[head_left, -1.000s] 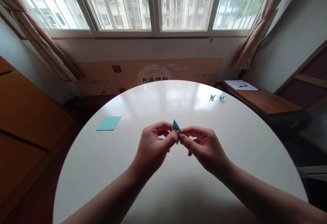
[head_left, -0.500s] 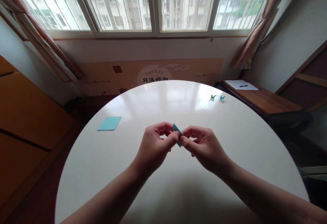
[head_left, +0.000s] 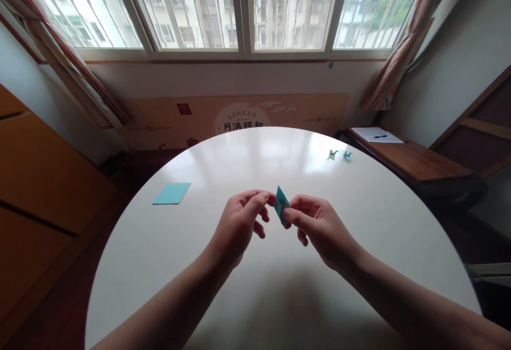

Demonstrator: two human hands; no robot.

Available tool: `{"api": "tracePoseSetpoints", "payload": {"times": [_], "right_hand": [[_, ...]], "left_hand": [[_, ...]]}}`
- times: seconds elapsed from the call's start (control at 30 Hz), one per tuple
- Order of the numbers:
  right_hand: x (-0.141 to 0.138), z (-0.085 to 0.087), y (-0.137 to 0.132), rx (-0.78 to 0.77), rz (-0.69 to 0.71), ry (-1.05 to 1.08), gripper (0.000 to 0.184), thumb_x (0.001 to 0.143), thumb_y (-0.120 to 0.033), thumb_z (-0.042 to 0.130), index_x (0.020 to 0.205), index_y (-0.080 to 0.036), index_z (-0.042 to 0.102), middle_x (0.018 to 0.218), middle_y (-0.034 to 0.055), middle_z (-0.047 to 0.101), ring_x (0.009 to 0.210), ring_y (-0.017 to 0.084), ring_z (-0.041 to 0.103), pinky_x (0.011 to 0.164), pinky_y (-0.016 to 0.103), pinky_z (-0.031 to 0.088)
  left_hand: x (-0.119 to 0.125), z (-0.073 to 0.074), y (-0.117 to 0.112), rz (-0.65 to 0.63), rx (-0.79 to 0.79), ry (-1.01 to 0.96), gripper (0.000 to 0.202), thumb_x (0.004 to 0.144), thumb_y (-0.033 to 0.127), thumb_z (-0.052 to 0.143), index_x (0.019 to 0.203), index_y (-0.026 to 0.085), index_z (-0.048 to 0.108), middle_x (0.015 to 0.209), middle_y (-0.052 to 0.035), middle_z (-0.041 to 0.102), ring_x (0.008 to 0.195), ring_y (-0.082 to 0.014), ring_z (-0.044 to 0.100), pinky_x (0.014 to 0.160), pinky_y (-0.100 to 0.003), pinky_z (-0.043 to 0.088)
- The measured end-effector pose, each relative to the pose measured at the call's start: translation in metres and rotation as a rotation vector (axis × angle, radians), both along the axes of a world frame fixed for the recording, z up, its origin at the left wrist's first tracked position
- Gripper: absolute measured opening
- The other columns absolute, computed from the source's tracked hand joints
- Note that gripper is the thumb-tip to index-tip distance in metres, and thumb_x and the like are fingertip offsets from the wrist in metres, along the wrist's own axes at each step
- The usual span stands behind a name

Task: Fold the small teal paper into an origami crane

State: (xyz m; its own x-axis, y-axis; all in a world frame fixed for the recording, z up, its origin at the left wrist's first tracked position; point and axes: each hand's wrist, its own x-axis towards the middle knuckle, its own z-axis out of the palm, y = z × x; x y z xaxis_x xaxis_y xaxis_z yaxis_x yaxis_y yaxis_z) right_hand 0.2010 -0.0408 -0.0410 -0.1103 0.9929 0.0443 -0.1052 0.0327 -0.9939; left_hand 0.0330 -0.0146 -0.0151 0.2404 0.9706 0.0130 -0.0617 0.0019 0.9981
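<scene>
Above the round white table (head_left: 159,254) I hold a small folded piece of teal paper (head_left: 281,206) in a diamond shape. My right hand (head_left: 319,227) pinches it between thumb and forefinger at its lower right edge. My left hand (head_left: 239,222) is just left of it, its thumb and forefinger tips meeting at the paper's upper left edge and the other fingers curled. Both hands hover over the table's middle.
A flat light-blue sheet (head_left: 171,193) lies on the table at the left. Two tiny folded paper figures (head_left: 332,153) (head_left: 347,156) stand near the far right rim. A wooden side desk (head_left: 415,158) with paper and a pen is at the right.
The folded paper was squeezed between both hands; now it is turned to show a diamond face, held mainly by my right hand, and my left fingers have loosened.
</scene>
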Motion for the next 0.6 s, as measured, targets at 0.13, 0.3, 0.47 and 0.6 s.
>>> {"api": "tracePoseSetpoints", "payload": {"times": [0.13,0.3,0.47,0.6], "right_hand": [[-0.0010,0.0002,0.0007,-0.007,-0.005,0.020,0.022,0.082,-0.034,0.072,0.070,-0.017,0.066,0.067,0.0010,0.065,0.050,0.009,0.047,0.040,0.020,0.035],[-0.0005,0.0014,0.0021,0.001,0.001,-0.014,0.023,0.081,-0.035,0.074,0.071,-0.015,0.068,0.066,0.0016,0.064,0.051,0.009,0.045,0.041,0.020,0.035],[0.0015,0.0029,0.0042,-0.033,0.060,-0.050,0.027,0.081,-0.039,0.073,0.072,-0.015,0.068,0.069,0.0032,0.064,0.058,0.012,0.052,0.041,0.019,0.038],[0.0034,0.0022,0.0066,-0.033,0.006,-0.015,0.031,0.085,-0.046,0.070,0.077,-0.015,0.070,0.075,0.0060,0.066,0.070,0.017,0.059,0.040,0.018,0.040]], "left_hand": [[-0.0025,-0.0008,0.0001,-0.079,0.034,0.077,0.026,0.081,0.036,0.068,0.086,0.012,0.075,0.065,-0.0031,0.063,0.062,-0.0138,0.052,0.041,-0.017,0.041],[-0.0026,-0.0028,0.0016,-0.140,0.061,0.159,0.022,0.079,0.033,0.073,0.084,0.012,0.075,0.068,-0.0032,0.068,0.057,-0.0116,0.052,0.043,-0.018,0.043],[-0.0010,-0.0042,0.0056,-0.120,-0.033,0.136,0.021,0.076,0.034,0.072,0.073,0.013,0.071,0.063,-0.0024,0.066,0.056,-0.0108,0.051,0.043,-0.017,0.039],[-0.0031,-0.0009,0.0063,-0.095,-0.099,0.164,0.022,0.071,0.035,0.075,0.068,0.014,0.070,0.059,0.0001,0.058,0.056,-0.0104,0.047,0.041,-0.017,0.036]]}}
